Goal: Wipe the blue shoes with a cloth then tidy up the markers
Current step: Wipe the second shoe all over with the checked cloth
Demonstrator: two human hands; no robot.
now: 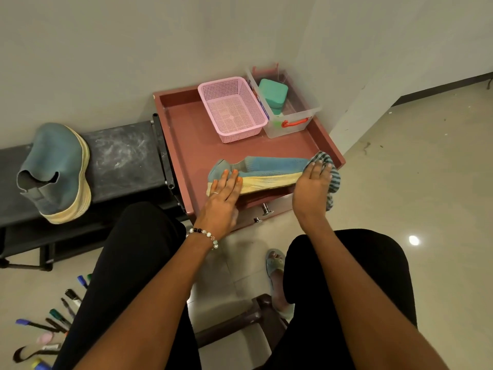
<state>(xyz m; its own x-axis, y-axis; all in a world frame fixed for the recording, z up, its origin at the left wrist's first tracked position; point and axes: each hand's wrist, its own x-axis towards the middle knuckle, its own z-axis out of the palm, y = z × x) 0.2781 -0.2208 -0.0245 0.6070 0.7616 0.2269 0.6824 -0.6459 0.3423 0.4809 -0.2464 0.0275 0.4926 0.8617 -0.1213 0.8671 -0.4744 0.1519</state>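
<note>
One blue shoe (pixel 269 170) with a yellow sole lies on its side on the reddish cabinet top (pixel 186 129). My left hand (pixel 222 194) presses down on its heel end. My right hand (pixel 312 182) holds a striped cloth (pixel 332 177) against the shoe's toe end. The other blue shoe (pixel 54 169) stands heel-up on the black bench (pixel 125 158) at the left. Several markers (pixel 61 313) lie scattered on the floor at the lower left, partly hidden by my left leg.
A pink plastic basket (pixel 230 110) and a clear box (pixel 290 113) holding a green item stand at the back of the cabinet top. The cabinet's drawer knobs (pixel 266 209) face me. A dark stool (pixel 253 313) sits between my legs, and a slippered foot (pixel 276 271) rests on the floor.
</note>
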